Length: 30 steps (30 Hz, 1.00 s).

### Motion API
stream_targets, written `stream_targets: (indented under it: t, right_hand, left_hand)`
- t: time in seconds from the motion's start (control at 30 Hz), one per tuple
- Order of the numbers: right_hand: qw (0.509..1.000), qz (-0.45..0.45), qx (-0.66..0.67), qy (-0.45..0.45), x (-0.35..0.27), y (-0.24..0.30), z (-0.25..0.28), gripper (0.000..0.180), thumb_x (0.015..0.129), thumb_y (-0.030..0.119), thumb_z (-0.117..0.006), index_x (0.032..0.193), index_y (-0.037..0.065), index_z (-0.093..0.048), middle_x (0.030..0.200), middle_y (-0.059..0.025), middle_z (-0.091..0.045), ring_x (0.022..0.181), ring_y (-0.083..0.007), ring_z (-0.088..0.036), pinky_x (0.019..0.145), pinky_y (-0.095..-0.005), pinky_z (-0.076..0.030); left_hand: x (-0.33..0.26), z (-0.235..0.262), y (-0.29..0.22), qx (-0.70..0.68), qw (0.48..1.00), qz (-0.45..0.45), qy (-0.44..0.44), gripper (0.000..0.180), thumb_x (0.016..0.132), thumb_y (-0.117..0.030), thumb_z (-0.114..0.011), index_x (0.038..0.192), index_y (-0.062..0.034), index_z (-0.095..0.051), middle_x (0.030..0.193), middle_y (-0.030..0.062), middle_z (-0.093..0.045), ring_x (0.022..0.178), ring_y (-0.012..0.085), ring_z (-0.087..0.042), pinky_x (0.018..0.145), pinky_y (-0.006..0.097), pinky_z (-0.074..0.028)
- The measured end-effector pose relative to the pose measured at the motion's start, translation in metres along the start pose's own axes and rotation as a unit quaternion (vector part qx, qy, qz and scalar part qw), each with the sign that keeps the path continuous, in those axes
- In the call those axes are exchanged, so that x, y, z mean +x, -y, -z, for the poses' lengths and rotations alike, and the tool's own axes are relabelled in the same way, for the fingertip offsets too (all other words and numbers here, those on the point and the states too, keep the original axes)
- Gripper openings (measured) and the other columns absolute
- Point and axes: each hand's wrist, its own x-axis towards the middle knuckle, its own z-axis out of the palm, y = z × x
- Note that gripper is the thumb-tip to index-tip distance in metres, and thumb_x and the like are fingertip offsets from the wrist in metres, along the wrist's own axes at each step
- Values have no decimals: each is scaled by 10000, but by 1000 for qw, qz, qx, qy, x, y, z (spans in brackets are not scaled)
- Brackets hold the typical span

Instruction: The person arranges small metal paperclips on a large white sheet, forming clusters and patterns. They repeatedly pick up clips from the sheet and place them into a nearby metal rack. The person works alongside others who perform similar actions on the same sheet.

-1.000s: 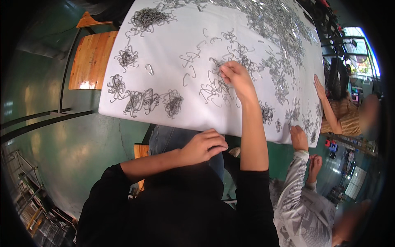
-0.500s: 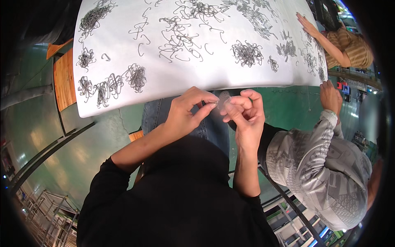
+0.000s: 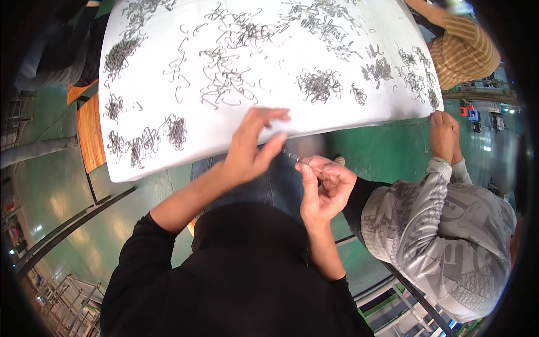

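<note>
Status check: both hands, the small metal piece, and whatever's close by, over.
Left hand open, thumb and fingers apart. Right hand pinching small metal piece, details blurred. Bent wire hooks heaped on white table beyond.

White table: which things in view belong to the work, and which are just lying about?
Likely in the work:
left hand, open
right hand, pinching a small shiny piece
hooks, in clusters
white table, under the hooks

Likely just about:
wooden seat, left of the table
metal rack, lower left
</note>
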Motion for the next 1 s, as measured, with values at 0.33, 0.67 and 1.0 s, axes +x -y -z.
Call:
stream_targets:
  t: [0.33, 0.67, 1.0]
  right_hand:
    - [994, -7, -98, 43, 7, -16, 21, 294, 835, -126, -618, 1012, 1, -420, 906, -158, -626, 791, -174, -649, 735, -288, -558]
    - [993, -40, -108, 26, 12, -17, 24, 246, 813, -88, -669, 959, -6, -491, 882, -140, -666, 776, -173, -665, 693, -258, -536]
    - [992, -45, -110, 49, 5, -11, 17, 248, 831, -94, -642, 971, -1, -460, 909, -148, -654, 792, -165, -670, 702, -265, -565]
  left_hand:
    - [185, -83, 127, 218, 968, -41, 118, 141, 856, -159, -640, 965, -91, -697, 968, 80, -656, 958, 265, -579, 851, 365, -480]
    - [232, -119, 139, 312, 925, 36, 215, 138, 815, -138, -650, 936, -84, -687, 966, 102, -659, 970, 299, -609, 823, 398, -500]
    - [204, -79, 149, 324, 933, 35, 152, 213, 790, -101, -667, 1001, -85, -692, 964, 113, -654, 954, 303, -615, 844, 405, -503]
